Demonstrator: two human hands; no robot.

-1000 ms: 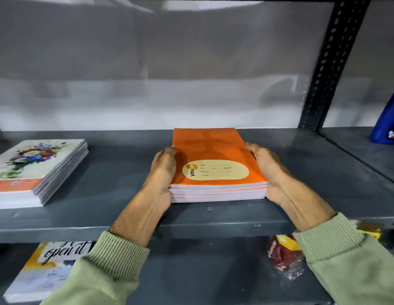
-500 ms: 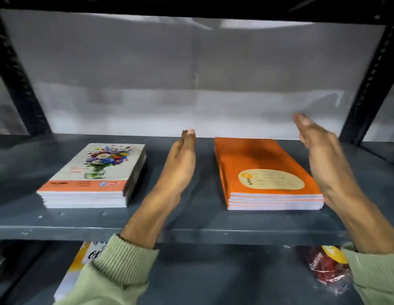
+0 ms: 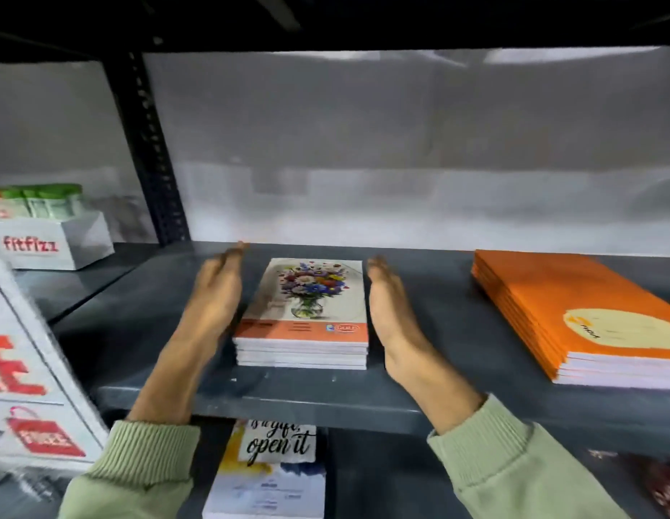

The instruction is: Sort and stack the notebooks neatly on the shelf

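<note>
- Since half a second ago both my hands have left the orange stack and moved left; they now flank the floral stack, and the view has swung left with them.
- Left hand (image 3: 213,297): fingers straight and together, palm turned inward toward the stack's left edge. Motion blur at the fingertips; I cannot tell whether the palm touches the edge or sits just beside it. Nothing is gripped.
- Right hand (image 3: 391,312): fingers flat and extended, palm facing the stack's right edge, very close to it; the heel of the hand is down by the near right corner. Nothing is gripped here either.
- Floral notebook stack (image 3: 303,320): several notebooks lying flat, flower-vase cover on top, orange band along the near edge. It sits between my hands, near the front lip of the grey shelf (image 3: 419,391).
- Orange notebook stack (image 3: 573,312): flat on the same shelf, well apart to the right, yellow label oval facing up, partly cut off by the frame edge.
- Pale green sleeves (image 3: 146,466) cover both wrists.
- Lower shelf: a book (image 3: 273,473) with "open it" lettering lies below.
- Far left: a white "fitfizz" box (image 3: 52,241) on the neighbouring shelf, green-topped packs in it.
</note>
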